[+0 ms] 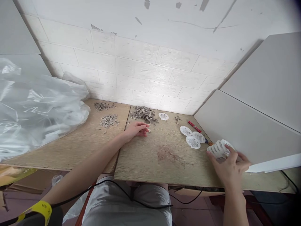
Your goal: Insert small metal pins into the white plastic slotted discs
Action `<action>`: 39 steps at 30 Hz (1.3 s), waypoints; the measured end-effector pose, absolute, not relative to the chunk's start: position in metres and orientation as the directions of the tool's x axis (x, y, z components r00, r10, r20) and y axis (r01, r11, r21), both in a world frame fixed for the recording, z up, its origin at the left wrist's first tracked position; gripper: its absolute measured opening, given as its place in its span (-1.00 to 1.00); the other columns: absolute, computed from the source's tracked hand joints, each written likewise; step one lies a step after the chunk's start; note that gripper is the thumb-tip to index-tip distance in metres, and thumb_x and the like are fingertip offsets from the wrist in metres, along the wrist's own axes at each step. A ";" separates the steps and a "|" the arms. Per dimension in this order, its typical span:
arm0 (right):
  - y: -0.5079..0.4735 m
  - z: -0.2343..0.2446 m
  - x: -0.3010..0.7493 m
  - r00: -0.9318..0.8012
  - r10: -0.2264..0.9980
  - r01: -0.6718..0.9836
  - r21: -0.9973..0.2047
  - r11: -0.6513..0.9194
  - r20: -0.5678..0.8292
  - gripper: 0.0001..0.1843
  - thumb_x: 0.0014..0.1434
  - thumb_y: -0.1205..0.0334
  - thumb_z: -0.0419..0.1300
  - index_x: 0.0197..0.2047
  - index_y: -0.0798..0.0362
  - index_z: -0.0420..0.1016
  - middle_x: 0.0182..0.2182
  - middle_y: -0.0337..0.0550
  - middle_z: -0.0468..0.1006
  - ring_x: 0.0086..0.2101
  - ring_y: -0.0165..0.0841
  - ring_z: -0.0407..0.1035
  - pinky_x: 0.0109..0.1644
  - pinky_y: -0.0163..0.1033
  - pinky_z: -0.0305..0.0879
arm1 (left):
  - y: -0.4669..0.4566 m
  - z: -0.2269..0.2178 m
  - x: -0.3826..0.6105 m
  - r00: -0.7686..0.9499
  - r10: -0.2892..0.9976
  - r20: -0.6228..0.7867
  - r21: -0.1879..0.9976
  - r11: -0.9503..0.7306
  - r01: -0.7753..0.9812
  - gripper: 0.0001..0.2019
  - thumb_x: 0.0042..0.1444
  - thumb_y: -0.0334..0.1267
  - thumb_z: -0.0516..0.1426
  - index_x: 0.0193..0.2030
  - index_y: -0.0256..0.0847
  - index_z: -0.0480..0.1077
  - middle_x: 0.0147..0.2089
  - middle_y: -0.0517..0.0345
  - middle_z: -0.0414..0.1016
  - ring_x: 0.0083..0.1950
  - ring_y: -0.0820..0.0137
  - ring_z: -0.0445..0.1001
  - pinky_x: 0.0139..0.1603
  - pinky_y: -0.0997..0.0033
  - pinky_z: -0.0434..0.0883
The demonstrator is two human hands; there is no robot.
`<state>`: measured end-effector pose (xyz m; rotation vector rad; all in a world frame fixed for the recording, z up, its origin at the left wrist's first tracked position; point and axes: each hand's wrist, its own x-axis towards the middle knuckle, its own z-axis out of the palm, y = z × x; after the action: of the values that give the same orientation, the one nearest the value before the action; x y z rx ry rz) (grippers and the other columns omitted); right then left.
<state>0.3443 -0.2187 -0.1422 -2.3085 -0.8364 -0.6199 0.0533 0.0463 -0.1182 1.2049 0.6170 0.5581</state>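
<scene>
My left hand [136, 129] lies on the wooden table [145, 157], its fingers pinched around a small metal piece beside a heap of small metal parts [144, 113]. My right hand [231, 166] is closed on a stack of white slotted plastic discs [219, 149] at the table's right side. Three more white slotted discs [192, 135] lie flat just left of that stack. Another single disc [163, 116] rests near the wall.
Two smaller heaps of metal parts [108, 120] sit on the left board. A large clear plastic bag [35, 110] fills the left side. A red pen-like tool [194, 126] lies by a grey panel [249, 128] on the right. A black cable [131, 194] crosses my lap.
</scene>
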 end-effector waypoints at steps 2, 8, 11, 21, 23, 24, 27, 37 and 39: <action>-0.216 -0.147 0.342 0.656 0.373 0.695 -0.333 -0.638 0.656 -0.13 0.03 -0.24 0.17 0.28 0.11 0.18 0.06 0.29 0.09 0.17 0.18 -0.01 0.11 0.28 0.16 | 0.046 -0.118 0.053 0.708 0.691 -0.144 0.961 0.269 -0.067 -0.86 0.08 -0.31 0.22 -0.25 -0.33 0.52 -0.33 0.00 0.53 -0.35 0.46 0.47 -0.25 0.39 0.53; -0.208 -0.149 0.336 0.777 0.313 0.571 -0.402 -0.716 0.546 -0.08 -0.03 -0.24 0.20 0.28 0.10 0.15 0.01 0.29 0.24 0.05 0.21 0.15 0.08 0.25 0.15 | 0.045 -0.117 0.053 0.714 0.686 -0.141 0.959 0.273 -0.072 -0.86 0.08 -0.30 0.24 -0.25 -0.32 0.52 -0.33 0.00 0.53 -0.34 0.46 0.47 -0.23 0.37 0.54; -0.207 -0.147 0.338 0.818 0.318 0.525 -0.396 -0.753 0.480 -0.11 -0.01 -0.24 0.15 0.27 0.09 0.12 -0.12 0.17 0.39 -0.06 0.16 0.29 0.09 0.26 0.13 | 0.046 -0.118 0.053 0.715 0.685 -0.139 0.960 0.271 -0.073 -0.86 0.08 -0.29 0.24 -0.25 -0.32 0.52 -0.33 0.01 0.53 -0.35 0.46 0.47 -0.23 0.37 0.54; -0.213 -0.134 0.334 0.907 0.290 0.402 -0.414 -0.817 0.306 -0.04 -0.03 -0.32 0.15 0.34 -0.05 0.03 -0.12 0.14 0.50 -0.08 0.17 0.37 -0.12 0.12 0.28 | 0.045 -0.119 0.054 0.706 0.692 -0.147 0.965 0.256 -0.050 -0.87 0.11 -0.31 0.20 -0.24 -0.32 0.52 -0.33 0.01 0.52 -0.33 0.45 0.47 -0.22 0.35 0.55; -0.213 -0.132 0.334 0.913 0.289 0.393 -0.428 -0.814 0.288 -0.03 -0.04 -0.31 0.18 0.34 -0.05 0.04 -0.15 0.12 0.50 -0.10 0.15 0.38 -0.12 0.12 0.29 | 0.045 -0.119 0.054 0.703 0.695 -0.148 0.967 0.250 -0.044 -0.87 0.12 -0.32 0.19 -0.24 -0.32 0.52 -0.32 0.00 0.52 -0.33 0.45 0.47 -0.22 0.35 0.55; -0.214 -0.132 0.333 0.913 0.286 0.394 -0.439 -0.808 0.292 -0.03 -0.05 -0.30 0.19 0.34 -0.04 0.06 -0.17 0.11 0.50 -0.12 0.14 0.39 -0.12 0.13 0.29 | 0.046 -0.119 0.054 0.704 0.695 -0.146 0.968 0.249 -0.045 -0.87 0.12 -0.32 0.19 -0.23 -0.32 0.52 -0.32 0.00 0.52 -0.33 0.45 0.47 -0.22 0.36 0.55; -0.213 -0.130 0.330 0.910 0.278 0.402 -0.489 -0.774 0.308 -0.02 -0.09 -0.28 0.23 0.31 -0.01 0.12 -0.28 0.04 0.49 -0.19 0.10 0.41 -0.10 0.16 0.29 | 0.047 -0.120 0.055 0.706 0.694 -0.140 0.965 0.255 -0.060 -0.87 0.09 -0.31 0.21 -0.25 -0.32 0.52 -0.34 0.01 0.52 -0.35 0.45 0.47 -0.23 0.36 0.55; -0.183 -0.104 0.271 0.700 0.589 0.436 -0.895 0.096 0.404 -0.03 -0.18 -0.02 0.45 0.23 -0.07 0.10 0.05 0.01 0.42 -0.07 -0.20 0.43 -0.09 -0.12 0.42 | 0.043 -0.113 0.052 0.721 0.679 -0.136 0.972 0.231 -0.033 -0.80 0.06 -0.26 0.24 -0.19 -0.31 0.50 -0.29 0.02 0.52 -0.30 0.44 0.46 -0.18 0.31 0.53; -0.175 -0.097 0.250 0.624 0.693 0.327 -0.926 0.187 0.360 -0.12 -0.15 0.08 0.47 0.19 -0.12 0.15 0.02 -0.07 0.45 -0.07 -0.25 0.43 -0.10 -0.19 0.44 | 0.042 -0.111 0.050 0.744 0.658 -0.119 0.978 0.207 -0.026 -0.75 0.04 -0.22 0.26 -0.16 -0.29 0.50 -0.25 0.01 0.53 -0.28 0.43 0.47 -0.18 0.31 0.52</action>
<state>0.2498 -0.1753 -0.0973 -1.4112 -0.9306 0.3189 0.0502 0.0417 -0.1113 1.2879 0.5954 0.5171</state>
